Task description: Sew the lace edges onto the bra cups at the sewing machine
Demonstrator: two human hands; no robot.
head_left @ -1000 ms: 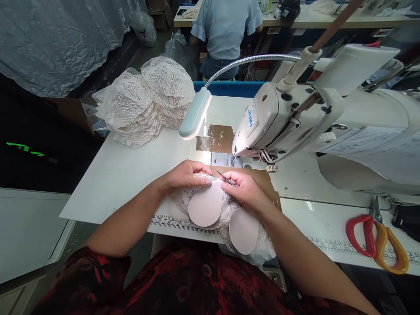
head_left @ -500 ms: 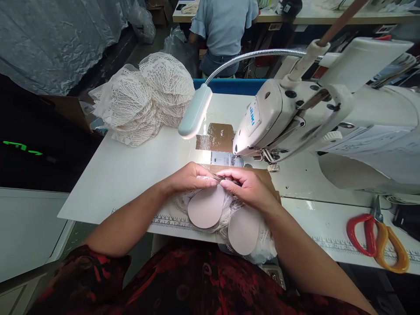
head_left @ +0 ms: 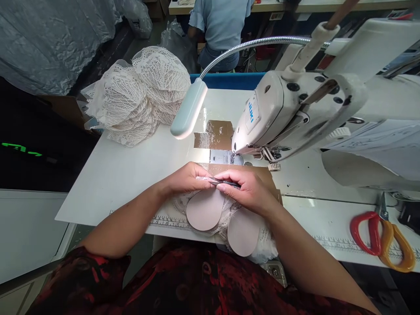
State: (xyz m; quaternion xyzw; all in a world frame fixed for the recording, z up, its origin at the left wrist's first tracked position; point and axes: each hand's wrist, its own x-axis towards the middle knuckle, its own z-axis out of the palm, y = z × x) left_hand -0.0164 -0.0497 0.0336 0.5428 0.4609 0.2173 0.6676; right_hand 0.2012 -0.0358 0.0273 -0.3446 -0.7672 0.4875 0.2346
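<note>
My right hand (head_left: 241, 186) is closed around small dark thread snips (head_left: 226, 182), their tips pointing left toward my other hand. Pinched in my left hand (head_left: 190, 178) is the upper edge of a white lace garment (head_left: 180, 202). Two smooth pale pink cup-shaped pads belong to this bundle: the left pad (head_left: 205, 210) lies just below my fingers, and the right pad (head_left: 243, 232) hangs at the table's front edge. The snips' tips meet the lace edge between my hands; the exact cutting spot is too small to make out.
A white JUKI sewing machine (head_left: 262, 113) stands right of centre, with a lamp (head_left: 189, 109) on a flexible neck. Lace pieces (head_left: 138, 94) are piled back left. Scissors (head_left: 382, 240) with red and orange handles lie at right. A person (head_left: 218, 26) sits beyond the table.
The snips have shifted slightly left and show more plainly between my fingers. My hands stay nearly in place; the whole view has tilted a little.
</note>
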